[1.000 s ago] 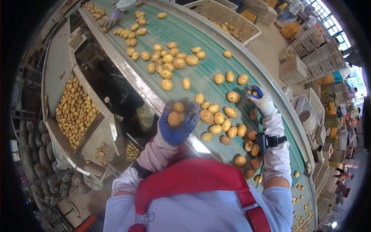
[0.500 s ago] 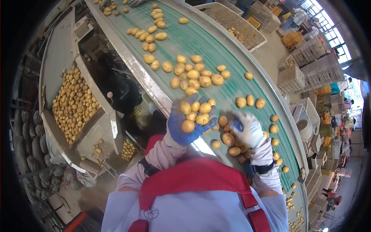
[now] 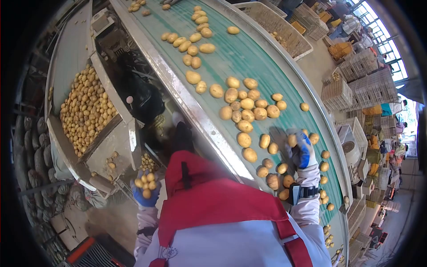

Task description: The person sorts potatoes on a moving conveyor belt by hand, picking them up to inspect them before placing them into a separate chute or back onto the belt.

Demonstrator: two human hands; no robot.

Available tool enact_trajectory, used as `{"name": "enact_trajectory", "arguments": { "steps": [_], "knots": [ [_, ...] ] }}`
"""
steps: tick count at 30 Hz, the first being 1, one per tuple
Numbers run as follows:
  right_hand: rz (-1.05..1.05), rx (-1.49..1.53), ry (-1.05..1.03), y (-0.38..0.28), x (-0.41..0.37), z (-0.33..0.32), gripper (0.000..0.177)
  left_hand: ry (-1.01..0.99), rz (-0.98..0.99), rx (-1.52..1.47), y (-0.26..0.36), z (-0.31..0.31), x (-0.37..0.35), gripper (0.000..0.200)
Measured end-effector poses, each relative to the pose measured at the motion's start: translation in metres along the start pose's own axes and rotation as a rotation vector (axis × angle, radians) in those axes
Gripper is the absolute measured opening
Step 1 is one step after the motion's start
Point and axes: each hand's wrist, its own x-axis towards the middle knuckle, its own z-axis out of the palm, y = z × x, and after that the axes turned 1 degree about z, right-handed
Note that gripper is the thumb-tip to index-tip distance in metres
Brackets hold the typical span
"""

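My left hand point(image 3: 145, 200), in a blue and white glove, is at the lower left, away from the belt. It cups several small yellow potatoes point(image 3: 147, 181) in its upturned palm. Over the right part of the green conveyor belt point(image 3: 249, 49) is my right hand point(image 3: 304, 153), gloved in white and blue and partly blurred. Its fingers curl around a potato point(image 3: 292, 140). Loose potatoes point(image 3: 247, 103) lie on the belt to the left of that hand, and darker ones point(image 3: 272, 181) rest close to my right wrist.
A metal rail point(image 3: 195, 109) edges the belt on my side. To the left, a sloped chute point(image 3: 91, 171) holds a large heap of potatoes point(image 3: 86, 109). Past the belt's far edge stand a large plastic bin point(image 3: 267, 20) and stacked crates point(image 3: 338, 93). Filled sacks point(image 3: 38, 155) line the far left.
My left hand has moved from above the belt to the lower left, still carrying potatoes. My right hand has shifted slightly right and away from the darker potatoes. The belt's potatoes have moved down and right.
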Motion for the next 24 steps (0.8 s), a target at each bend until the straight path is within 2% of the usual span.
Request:
{"name": "enact_trajectory", "arguments": {
  "steps": [1,3,4,5,6,7,9,10,11,13,14,15,16,18,19,20,21,23,24],
  "knots": [
    [-0.089,0.037,0.12,0.007,0.003,0.002,0.041,0.082,-0.057,-0.265,0.004,-0.019,-0.007,0.054],
    [-0.042,0.136,0.194,-0.002,0.016,0.059,0.041,0.056,0.103,-0.338,-0.017,-0.127,0.009,0.047],
    [-0.034,0.119,0.042,0.001,0.027,0.052,0.04,0.038,0.182,-0.376,-0.028,-0.178,0.017,0.044],
    [-0.028,0.103,-0.111,0.004,0.039,0.043,0.039,0.033,0.186,-0.378,-0.028,-0.175,0.024,0.044],
    [0.024,0.074,-0.198,0.002,0.053,0.044,0.038,0.395,0.246,-0.343,-0.028,-0.166,0.037,0.04],
    [0.07,-0.268,-0.155,-0.006,0.065,0.047,0.034,0.761,0.303,-0.305,-0.029,-0.162,0.043,0.036],
    [-0.129,-0.951,-0.145,-0.011,0.072,0.088,0.03,0.315,0.189,1.171,-0.042,-0.198,0.046,0.037],
    [-0.433,-1.345,-0.223,0.0,0.085,0.076,0.028,0.488,-0.022,0.555,-0.035,-0.157,0.04,0.036],
    [-0.312,-1.666,-0.201,-0.002,0.082,0.087,0.031,0.611,-0.224,-0.07,-0.026,-0.091,0.032,0.035],
    [-0.273,-1.886,-0.19,0.01,0.081,0.078,0.045,0.178,-0.242,-0.049,-0.032,-0.068,0.033,0.033],
    [-0.275,-1.884,-0.189,0.01,0.079,0.08,0.045,0.155,-0.204,0.081,-0.019,0.002,0.023,0.037],
    [-0.186,-1.985,-0.162,0.009,0.077,0.086,0.047,0.125,-0.127,0.227,-0.011,0.046,0.02,0.047],
    [-0.088,-2.078,-0.131,0.01,0.071,0.09,0.049,-0.088,-0.068,0.351,0.001,0.068,0.026,0.049],
    [-0.081,-2.045,-0.116,0.009,0.065,0.098,0.048,-0.259,0.192,0.58,0.012,0.135,0.041,0.044],
    [-0.074,-2.018,-0.105,0.007,0.063,0.1,0.049,-0.355,0.244,0.615,0.017,0.17,0.045,0.043],
    [-0.164,-2.038,-0.102,0.015,0.06,0.088,0.044,-0.413,0.404,0.831,0.016,0.199,0.054,0.041],
    [-0.101,-2.061,-0.123,0.017,0.053,0.09,0.042,-0.537,0.538,0.891,0.018,0.233,0.055,0.038],
    [-0.059,-2.102,-0.121,0.023,0.029,0.091,0.039,-0.702,0.721,1.229,0.011,0.275,0.072,0.043],
    [-0.064,-2.062,-0.141,0.027,0.019,0.082,0.038,-0.784,0.962,1.368,0.002,0.29,0.085,0.044]
  ]
}}
